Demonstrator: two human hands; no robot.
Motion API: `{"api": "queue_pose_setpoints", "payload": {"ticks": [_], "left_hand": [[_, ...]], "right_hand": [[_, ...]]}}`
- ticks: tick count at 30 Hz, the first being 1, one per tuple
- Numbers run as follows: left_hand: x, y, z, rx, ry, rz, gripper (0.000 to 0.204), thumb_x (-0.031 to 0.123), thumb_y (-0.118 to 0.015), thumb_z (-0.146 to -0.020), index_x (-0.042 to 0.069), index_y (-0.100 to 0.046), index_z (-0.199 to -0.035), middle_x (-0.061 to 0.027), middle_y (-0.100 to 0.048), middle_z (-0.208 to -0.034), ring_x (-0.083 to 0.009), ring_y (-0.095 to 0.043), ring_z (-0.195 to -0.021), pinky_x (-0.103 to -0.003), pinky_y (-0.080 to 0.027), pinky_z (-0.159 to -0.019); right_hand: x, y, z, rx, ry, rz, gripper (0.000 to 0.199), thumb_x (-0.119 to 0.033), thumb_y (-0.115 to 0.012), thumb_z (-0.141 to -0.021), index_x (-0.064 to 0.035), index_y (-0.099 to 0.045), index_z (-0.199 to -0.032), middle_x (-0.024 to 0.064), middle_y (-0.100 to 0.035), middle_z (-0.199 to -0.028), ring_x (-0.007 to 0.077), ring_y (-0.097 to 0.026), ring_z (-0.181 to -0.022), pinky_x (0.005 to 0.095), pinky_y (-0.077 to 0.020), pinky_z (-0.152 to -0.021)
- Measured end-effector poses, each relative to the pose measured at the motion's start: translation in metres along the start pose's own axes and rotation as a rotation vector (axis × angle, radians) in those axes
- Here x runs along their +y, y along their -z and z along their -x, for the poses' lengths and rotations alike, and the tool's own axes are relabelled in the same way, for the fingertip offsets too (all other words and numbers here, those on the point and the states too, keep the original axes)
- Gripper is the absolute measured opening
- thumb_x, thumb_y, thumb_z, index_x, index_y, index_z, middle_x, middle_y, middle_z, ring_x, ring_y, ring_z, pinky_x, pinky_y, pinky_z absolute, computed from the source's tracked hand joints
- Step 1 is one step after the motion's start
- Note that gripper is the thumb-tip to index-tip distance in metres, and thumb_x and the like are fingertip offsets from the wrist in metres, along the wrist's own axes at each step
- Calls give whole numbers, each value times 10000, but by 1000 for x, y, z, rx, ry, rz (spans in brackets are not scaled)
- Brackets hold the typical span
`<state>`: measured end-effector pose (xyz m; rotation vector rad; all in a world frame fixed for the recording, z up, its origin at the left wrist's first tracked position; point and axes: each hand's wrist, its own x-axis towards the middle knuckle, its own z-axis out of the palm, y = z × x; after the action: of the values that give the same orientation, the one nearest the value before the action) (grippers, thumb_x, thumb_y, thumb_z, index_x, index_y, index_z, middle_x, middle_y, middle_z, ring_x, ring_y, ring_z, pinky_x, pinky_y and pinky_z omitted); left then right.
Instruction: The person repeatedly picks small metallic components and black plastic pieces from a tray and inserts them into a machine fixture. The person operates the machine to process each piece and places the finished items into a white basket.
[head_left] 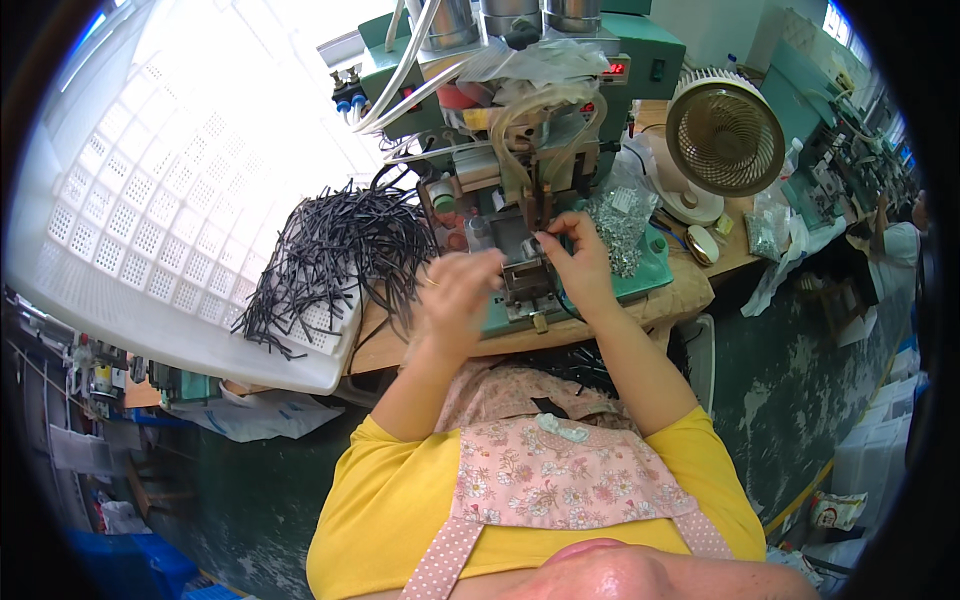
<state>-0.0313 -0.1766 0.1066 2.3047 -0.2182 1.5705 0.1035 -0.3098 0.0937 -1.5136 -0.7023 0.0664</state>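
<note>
My right hand (585,262) is at the small metal fixture (530,283) of a green bench machine (648,78). Its thumb and index finger are bent together just below the machine's copper-coloured tips (540,205); whatever lies between them is too small to name. On the fixture's left side hovers my left hand (452,300), its fingers smeared by motion. Beside it, a heap of thin black strips (335,255) spreads over a white perforated plastic tray (165,340). A clear bag of small silvery metal parts (622,225) sits right of my right hand.
A round fan (725,135) stands on the wooden bench at the right, near a small round case (702,245) and another bag of parts (765,230). White air hoses (400,100) run along the machine's left. More black strips (580,368) lie below the bench edge.
</note>
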Motion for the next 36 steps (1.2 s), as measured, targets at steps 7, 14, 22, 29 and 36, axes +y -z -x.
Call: {"api": "queue_pose_setpoints", "payload": {"ticks": [7,14,22,29,36], "left_hand": [[20,-49,4,-139,-140,85,303,49,-654,-725,43,-676,-1027,-90,-679,-1023,-236,-678,-968,-309,-562,-726],[4,-57,12,-95,-255,118,293,91,-619,-730,40,-668,-1014,-91,-673,-1035,-250,-676,-974,-293,-560,-691],[14,-55,16,-84,-141,128,262,79,-640,-768,50,-665,-1027,-89,-667,-1054,-263,-665,-997,-315,-562,-767],[-40,-4,44,68,150,-217,327,87,-695,-798,96,-627,-1118,-80,-605,-1147,-279,-557,-1083,-434,-387,-1010],[-169,73,104,-341,668,-966,225,281,-584,-890,95,-665,-989,-67,-682,-962,-233,-635,-891,-386,-390,-853]], "right_hand": [[5,33,-7,70,282,385,209,-97,-699,-808,-53,-593,-983,94,-633,-920,278,-587,-922,365,-465,-814],[76,126,-2,56,192,688,211,-46,-666,-814,-30,-597,-1013,126,-611,-989,312,-595,-921,366,-464,-810],[108,111,12,-51,223,803,189,-50,-679,-785,-64,-629,-967,134,-594,-1010,331,-569,-935,427,-397,-869],[112,93,-1,124,275,702,146,-21,-649,-826,-32,-641,-971,134,-589,-1063,333,-572,-952,411,-441,-845],[112,89,3,187,270,624,122,-27,-631,-859,-18,-635,-981,147,-604,-1044,331,-576,-945,403,-443,-849]]}}
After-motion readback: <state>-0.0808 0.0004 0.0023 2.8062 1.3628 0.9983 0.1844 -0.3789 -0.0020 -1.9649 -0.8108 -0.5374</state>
